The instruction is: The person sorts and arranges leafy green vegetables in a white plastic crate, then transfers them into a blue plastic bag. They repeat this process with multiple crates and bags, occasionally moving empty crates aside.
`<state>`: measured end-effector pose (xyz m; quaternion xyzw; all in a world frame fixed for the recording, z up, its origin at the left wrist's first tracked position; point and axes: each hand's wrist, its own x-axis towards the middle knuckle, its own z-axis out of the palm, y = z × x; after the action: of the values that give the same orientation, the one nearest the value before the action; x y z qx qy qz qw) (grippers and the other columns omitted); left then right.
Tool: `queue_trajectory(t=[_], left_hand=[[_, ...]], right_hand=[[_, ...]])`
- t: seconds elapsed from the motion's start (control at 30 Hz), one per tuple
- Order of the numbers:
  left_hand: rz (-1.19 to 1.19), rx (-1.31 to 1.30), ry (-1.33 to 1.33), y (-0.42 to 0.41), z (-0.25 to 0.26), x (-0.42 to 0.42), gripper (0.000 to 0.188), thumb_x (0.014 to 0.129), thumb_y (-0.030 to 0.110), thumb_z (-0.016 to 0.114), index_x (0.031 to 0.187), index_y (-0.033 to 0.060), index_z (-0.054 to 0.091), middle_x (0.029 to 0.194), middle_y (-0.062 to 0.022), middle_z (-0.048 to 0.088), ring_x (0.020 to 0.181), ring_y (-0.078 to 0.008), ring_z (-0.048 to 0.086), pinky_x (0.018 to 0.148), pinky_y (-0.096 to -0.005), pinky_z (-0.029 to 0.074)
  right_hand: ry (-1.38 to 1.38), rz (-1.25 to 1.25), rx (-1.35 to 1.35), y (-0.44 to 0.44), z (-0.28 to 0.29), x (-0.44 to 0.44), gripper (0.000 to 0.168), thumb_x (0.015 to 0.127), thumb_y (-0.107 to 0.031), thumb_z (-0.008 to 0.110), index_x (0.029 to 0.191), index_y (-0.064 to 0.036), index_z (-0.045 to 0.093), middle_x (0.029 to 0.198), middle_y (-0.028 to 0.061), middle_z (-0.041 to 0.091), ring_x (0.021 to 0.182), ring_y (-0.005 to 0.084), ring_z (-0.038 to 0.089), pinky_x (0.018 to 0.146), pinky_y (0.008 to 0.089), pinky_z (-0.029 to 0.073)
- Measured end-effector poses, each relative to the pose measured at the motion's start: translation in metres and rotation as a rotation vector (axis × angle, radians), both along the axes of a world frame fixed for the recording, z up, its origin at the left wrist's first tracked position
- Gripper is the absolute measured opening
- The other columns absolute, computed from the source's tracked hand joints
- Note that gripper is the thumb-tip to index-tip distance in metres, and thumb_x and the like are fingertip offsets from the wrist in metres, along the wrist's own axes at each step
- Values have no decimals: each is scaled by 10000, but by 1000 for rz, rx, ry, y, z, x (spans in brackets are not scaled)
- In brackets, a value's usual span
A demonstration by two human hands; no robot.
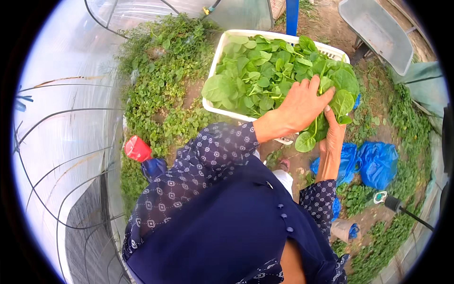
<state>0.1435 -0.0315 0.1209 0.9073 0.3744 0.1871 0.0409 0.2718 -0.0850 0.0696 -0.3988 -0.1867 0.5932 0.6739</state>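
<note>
A white plastic basket heaped with loose green leaves, which look like spinach, stands before me. Over its right side my left hand reaches across, palm down, its fingers and thumb gripping a bunch of leafy greens. My right hand supports the same bunch from below, at the basket's near right corner. Its thumb lies near the left thumb, and its other fingers are mostly hidden behind leaves. Some leaves and stems hang down between the two hands.
Blue plastic bags lie on the ground to the right, near a hanging lamp holder. A grey wheelbarrow stands at the far right. Left are low green plants, a red container and the greenhouse's plastic film wall. A blue post rises behind the basket.
</note>
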Motion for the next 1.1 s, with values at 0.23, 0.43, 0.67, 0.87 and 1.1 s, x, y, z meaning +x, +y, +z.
queue_trajectory(t=[0.23, 0.43, 0.67, 0.87, 1.1], left_hand=[[281, -38, -124, -44, -17, -10, 679, 746, -26, 609, 1404, 87, 482, 1237, -317, 489, 984, -423, 560, 813, -461, 465], [342, -58, -109, -35, -16, -17, 697, 743, -32, 594, 1416, 86, 459, 1272, -341, 472, 1007, -444, 559, 846, -477, 467], [307, -125, -161, 11, -23, -22, 682, 750, -24, 591, 1413, 73, 466, 1239, -336, 484, 1001, -438, 562, 830, -467, 473], [383, -41, -156, 34, -54, -27, 624, 781, 81, 641, 1389, 89, 501, 1272, -312, 486, 984, -379, 587, 782, -448, 483], [562, -20, -172, 33, -67, 14, 508, 856, 251, 606, 1336, 89, 570, 1328, -329, 481, 981, -356, 592, 730, -410, 472]], right_hand=[[-236, 171, 17, -3, 1, 3, 534, 840, -4, 698, 1340, -23, 510, 1248, 79, 589, 1115, 190, 558, 935, 331, 469], [-213, 262, -54, 12, 9, -3, 528, 839, -18, 703, 1332, -34, 516, 1217, 67, 614, 1081, 184, 589, 911, 335, 497], [-218, 256, -96, 53, -4, -6, 484, 876, -9, 659, 1336, -42, 514, 1232, 88, 620, 1078, 210, 617, 897, 359, 540], [-204, 230, -98, 76, -25, -18, 586, 868, -48, 704, 1397, -30, 452, 1319, 104, 569, 1162, 224, 579, 973, 363, 499], [-351, 471, -171, 109, -47, 47, 535, 946, -202, 656, 1374, 47, 454, 1288, 131, 599, 1138, 217, 595, 969, 368, 508]])
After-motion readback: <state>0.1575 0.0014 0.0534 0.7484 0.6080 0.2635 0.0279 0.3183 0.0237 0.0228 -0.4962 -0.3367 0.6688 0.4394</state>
